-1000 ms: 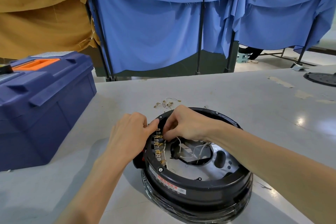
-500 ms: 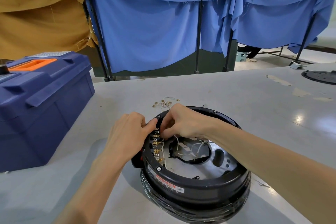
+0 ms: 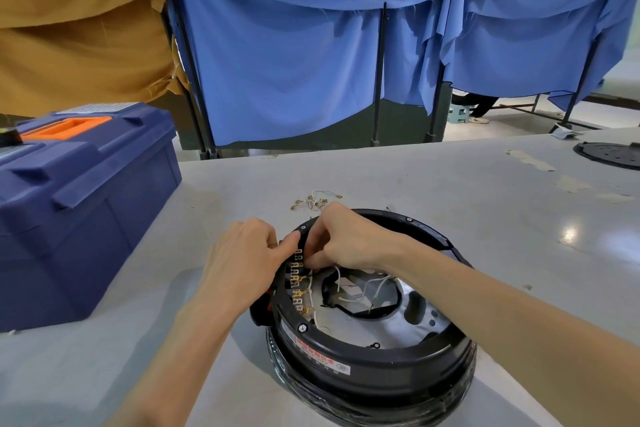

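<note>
- Round black housing (image 3: 374,367) sits on grey table (image 3: 450,191), near front edge, open side up.
- Inside housing: silver plate with centre hole, loose white wires (image 3: 375,288), terminal strip (image 3: 297,282) along left inner rim.
- Left hand (image 3: 242,260) grips housing's left rim from outside, fingers curled, thumb on top.
- Right hand (image 3: 349,239) reaches in over rim, fingertips pinched together on strip's top end; what lies between them hidden.
- Blue toolbox (image 3: 79,204) at left, lid closed, contents unseen.
- Small brass connectors (image 3: 313,201) lie loose on table just behind housing.
- 1 black disc (image 3: 609,154) far right.
</note>
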A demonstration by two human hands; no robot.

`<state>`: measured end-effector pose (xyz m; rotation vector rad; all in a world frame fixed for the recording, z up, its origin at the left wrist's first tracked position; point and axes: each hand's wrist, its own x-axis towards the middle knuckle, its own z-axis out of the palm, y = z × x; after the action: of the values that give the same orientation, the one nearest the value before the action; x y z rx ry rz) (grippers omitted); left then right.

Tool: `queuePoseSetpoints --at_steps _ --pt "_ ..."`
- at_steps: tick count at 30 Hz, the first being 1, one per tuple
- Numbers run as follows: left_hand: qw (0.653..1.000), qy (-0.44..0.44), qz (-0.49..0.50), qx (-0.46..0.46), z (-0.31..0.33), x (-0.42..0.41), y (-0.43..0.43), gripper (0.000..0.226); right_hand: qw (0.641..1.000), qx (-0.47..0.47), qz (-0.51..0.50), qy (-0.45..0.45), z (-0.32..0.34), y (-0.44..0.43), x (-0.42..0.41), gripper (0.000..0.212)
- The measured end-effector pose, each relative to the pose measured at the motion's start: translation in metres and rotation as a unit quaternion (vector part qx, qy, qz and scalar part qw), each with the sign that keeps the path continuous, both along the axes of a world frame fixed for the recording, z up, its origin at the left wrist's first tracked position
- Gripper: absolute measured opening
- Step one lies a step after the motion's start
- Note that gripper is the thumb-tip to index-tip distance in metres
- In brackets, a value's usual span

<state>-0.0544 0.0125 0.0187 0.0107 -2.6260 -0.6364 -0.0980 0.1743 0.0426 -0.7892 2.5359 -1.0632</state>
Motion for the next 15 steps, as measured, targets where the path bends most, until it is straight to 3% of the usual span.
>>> queuePoseSetpoints --at_steps 4,9,15 --pt "1.0 0.0 0.017 0.001 0.004 0.005 -0.003 0.062 1.0 0.005 -0.001 0.022 0.005 0.005 0.006 0.004" --pt "0.999 -0.024 0.026 -0.025 0.014 0.01 -0.015 0.07 0.994 0.034 0.0 0.104 0.008 0.016 0.019 0.014" --pt "0.998 -0.062 -0.008 -0.023 0.01 0.013 -0.01 0.061 0.989 0.058 0.032 0.132 0.004 0.003 0.031 0.01"
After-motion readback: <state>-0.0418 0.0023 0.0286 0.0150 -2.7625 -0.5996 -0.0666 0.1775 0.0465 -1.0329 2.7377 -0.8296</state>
